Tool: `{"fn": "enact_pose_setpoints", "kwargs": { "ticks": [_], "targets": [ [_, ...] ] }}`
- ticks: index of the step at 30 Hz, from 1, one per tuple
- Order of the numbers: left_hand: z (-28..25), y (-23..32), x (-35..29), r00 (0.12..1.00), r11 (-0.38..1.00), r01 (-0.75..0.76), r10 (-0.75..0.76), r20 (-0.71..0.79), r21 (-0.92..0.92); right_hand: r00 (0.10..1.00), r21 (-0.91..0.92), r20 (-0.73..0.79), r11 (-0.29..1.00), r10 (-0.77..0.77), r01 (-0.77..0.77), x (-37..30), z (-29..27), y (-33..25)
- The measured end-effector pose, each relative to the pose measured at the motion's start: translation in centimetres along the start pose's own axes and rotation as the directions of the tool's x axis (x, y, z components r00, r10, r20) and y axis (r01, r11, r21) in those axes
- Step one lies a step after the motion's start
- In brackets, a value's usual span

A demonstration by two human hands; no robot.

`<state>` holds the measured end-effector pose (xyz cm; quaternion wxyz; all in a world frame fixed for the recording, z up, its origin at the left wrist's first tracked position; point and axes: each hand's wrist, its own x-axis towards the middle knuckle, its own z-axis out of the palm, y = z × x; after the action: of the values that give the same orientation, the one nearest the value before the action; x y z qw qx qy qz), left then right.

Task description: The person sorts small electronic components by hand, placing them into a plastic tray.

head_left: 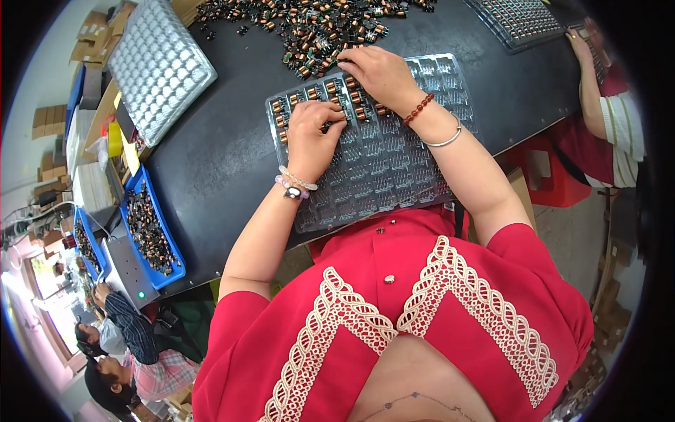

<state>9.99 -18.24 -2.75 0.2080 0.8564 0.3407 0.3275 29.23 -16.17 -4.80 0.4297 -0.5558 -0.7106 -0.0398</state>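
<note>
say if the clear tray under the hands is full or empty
Partly full: copper coils fill far pockets of the clear tray; nearer pockets look empty.

Divided tray (pixel 383 165): clear thin plastic, glossy, uneven with moulded relief. Coil parts (pixel 316 35): copper-coloured windings with metallic sheen, black bodies. Desk (pixel 218 95): smooth dark top, dull sheen, faintly scuffed. Blue bin (pixel 175 265): smooth plastic. Bangle (pixel 444 143): polished metal. Blouse (pixel 457 366): matt red cloth. Collar trim (pixel 485 316): rough openwork lace. Boxes (pixel 49 123): matt brown cardboard.
</note>
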Motion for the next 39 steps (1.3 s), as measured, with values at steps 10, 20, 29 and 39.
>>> {"fn": "enact_pose_setpoints", "kwargs": {
  "ticks": [10,20,29,39],
  "targets": [
    [-2.4,0.3,2.6,0.929,0.923,-0.291,0.210,0.306,0.251,0.916,0.298,0.195,0.869,0.349,-0.395,0.3,-0.5,1.4],
    [0.6,-5.0,10.5,0.989,0.923,-0.148,0.132,0.068,0.355,0.962,0.100,0.178,0.969,0.206,-0.226,0.1,-0.7,0.6],
    [-4.0,-1.8,5.1,0.874,0.580,0.394,-0.477,0.095,-0.713,0.986,-0.028,0.161,0.999,0.050,-0.046,0.3,-1.0,1.3],
    [-5.1,-3.8,-1.7,0.789,0.452,0.486,-0.594,0.154,-0.748,0.918,0.150,0.396,0.985,0.022,-0.089,-2.1,-8.3,-2.2]
  ]
}}
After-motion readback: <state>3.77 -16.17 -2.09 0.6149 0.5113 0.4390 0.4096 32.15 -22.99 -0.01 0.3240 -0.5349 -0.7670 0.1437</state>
